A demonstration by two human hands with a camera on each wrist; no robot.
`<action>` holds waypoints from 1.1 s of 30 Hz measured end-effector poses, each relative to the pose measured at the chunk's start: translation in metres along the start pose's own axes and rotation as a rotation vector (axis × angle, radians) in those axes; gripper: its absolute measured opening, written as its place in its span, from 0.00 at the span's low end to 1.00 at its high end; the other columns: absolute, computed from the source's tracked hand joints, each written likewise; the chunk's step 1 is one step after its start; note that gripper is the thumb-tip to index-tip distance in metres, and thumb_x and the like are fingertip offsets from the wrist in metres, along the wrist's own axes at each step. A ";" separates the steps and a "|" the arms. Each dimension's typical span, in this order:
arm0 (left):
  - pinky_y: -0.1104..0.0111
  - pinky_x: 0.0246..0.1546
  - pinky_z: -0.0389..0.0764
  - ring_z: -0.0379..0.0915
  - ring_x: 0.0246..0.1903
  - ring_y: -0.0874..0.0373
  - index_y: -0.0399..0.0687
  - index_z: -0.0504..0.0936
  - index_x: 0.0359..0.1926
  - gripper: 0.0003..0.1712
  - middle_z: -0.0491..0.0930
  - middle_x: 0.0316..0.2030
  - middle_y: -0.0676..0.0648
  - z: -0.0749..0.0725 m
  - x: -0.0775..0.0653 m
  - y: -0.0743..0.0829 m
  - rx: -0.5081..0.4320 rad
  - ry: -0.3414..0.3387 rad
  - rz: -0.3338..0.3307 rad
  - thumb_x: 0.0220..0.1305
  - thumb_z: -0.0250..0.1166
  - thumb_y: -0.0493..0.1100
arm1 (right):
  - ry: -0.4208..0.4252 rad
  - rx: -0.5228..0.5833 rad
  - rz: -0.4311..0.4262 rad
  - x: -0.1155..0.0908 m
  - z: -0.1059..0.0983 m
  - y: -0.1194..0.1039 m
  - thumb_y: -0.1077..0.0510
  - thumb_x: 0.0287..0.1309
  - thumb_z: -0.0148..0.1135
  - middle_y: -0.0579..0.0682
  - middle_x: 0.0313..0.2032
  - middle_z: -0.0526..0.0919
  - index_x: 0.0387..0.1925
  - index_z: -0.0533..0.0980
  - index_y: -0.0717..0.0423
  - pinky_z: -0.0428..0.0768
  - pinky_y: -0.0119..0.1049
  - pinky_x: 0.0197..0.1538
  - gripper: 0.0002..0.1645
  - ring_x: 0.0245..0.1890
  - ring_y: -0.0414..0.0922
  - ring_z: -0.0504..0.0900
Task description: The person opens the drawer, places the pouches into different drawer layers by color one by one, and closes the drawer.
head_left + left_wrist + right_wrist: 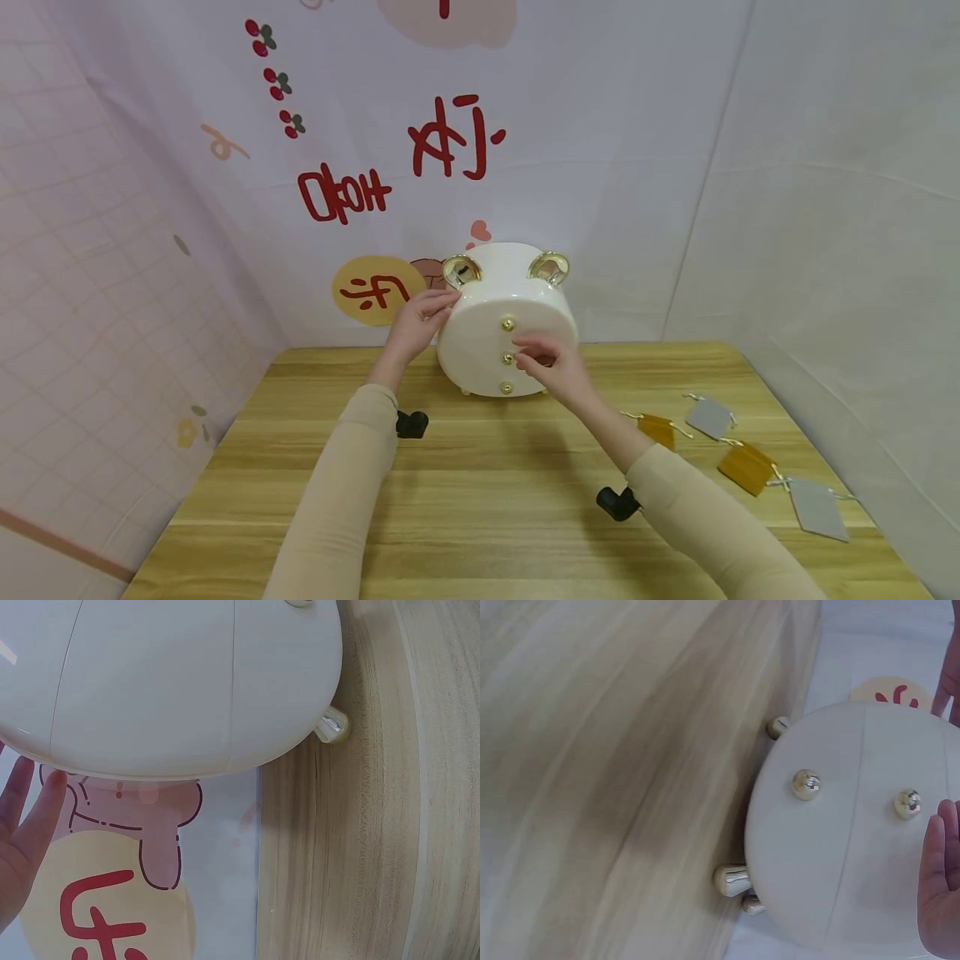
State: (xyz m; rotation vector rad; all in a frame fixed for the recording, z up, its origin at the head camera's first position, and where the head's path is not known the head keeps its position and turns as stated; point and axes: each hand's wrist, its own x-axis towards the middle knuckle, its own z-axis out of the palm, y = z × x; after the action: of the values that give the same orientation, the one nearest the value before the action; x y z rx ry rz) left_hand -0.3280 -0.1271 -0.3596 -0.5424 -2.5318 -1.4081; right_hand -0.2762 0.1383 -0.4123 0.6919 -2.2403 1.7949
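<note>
cabinet (pixel 472 350), white: stood near the back edge of the surface (pixel 480 517). left grip (pixel 420 321): loose, touched the cabinet's side. right grip (pixel 561 368): unclosed, hung near the middle knob (pixel 507 358). bracing the cabinet while pinching that knob squarely seemed soundest.

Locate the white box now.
In the head view, the white box stands near centre at the far edge of the table, left hand at its left side, right hand before its front.

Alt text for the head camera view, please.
A person's left hand touches a rounded white drawer box with three gold knobs; the right hand hovers before it. Four drawstring pouches lie on the wooden table, at right.
</note>
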 end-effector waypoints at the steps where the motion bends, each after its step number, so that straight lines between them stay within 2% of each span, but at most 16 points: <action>1: 0.58 0.62 0.71 0.65 0.64 0.52 0.53 0.81 0.62 0.19 0.73 0.62 0.48 0.000 0.000 0.000 -0.001 0.002 0.003 0.73 0.59 0.42 | -0.001 -0.019 0.002 -0.002 0.001 0.002 0.69 0.61 0.65 0.68 0.39 0.84 0.52 0.79 0.70 0.80 0.29 0.37 0.17 0.37 0.63 0.84; 5: 0.56 0.63 0.70 0.65 0.64 0.50 0.52 0.81 0.62 0.19 0.73 0.62 0.47 0.000 -0.001 0.000 -0.004 0.006 0.006 0.73 0.60 0.42 | 0.005 -0.096 -0.002 -0.007 0.006 0.010 0.65 0.60 0.69 0.58 0.36 0.86 0.51 0.81 0.64 0.81 0.30 0.38 0.16 0.35 0.50 0.85; 8: 0.56 0.63 0.70 0.65 0.65 0.51 0.53 0.81 0.62 0.19 0.73 0.62 0.47 -0.001 -0.001 0.000 -0.004 0.002 -0.005 0.73 0.60 0.42 | 0.020 -0.128 -0.011 -0.010 0.009 0.017 0.65 0.59 0.70 0.55 0.35 0.87 0.50 0.82 0.62 0.82 0.32 0.37 0.17 0.33 0.46 0.85; 20: 0.54 0.61 0.71 0.66 0.63 0.48 0.53 0.81 0.62 0.19 0.73 0.62 0.46 0.000 -0.001 -0.002 0.016 0.015 0.028 0.73 0.59 0.41 | 0.057 -0.204 -0.021 -0.008 0.018 0.032 0.67 0.56 0.71 0.55 0.36 0.87 0.52 0.82 0.59 0.84 0.36 0.39 0.20 0.34 0.49 0.86; 29: 0.56 0.62 0.71 0.65 0.64 0.50 0.54 0.81 0.62 0.19 0.73 0.62 0.48 0.000 -0.001 -0.002 -0.002 0.002 0.003 0.73 0.60 0.42 | 0.078 -0.220 -0.008 -0.001 0.024 0.041 0.66 0.56 0.72 0.54 0.37 0.87 0.50 0.82 0.57 0.84 0.38 0.40 0.18 0.35 0.49 0.86; 33: 0.57 0.62 0.71 0.65 0.64 0.51 0.55 0.81 0.62 0.19 0.73 0.62 0.49 -0.001 -0.001 -0.001 0.003 0.006 -0.001 0.73 0.60 0.43 | 0.125 -0.251 0.019 0.000 0.030 0.039 0.64 0.57 0.72 0.51 0.35 0.87 0.48 0.83 0.54 0.84 0.39 0.40 0.16 0.35 0.47 0.86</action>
State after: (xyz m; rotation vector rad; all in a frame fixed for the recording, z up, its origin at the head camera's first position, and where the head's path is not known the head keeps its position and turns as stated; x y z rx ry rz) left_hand -0.3275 -0.1284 -0.3607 -0.5355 -2.5293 -1.4046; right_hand -0.2906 0.1155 -0.4538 0.4974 -2.3377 1.4832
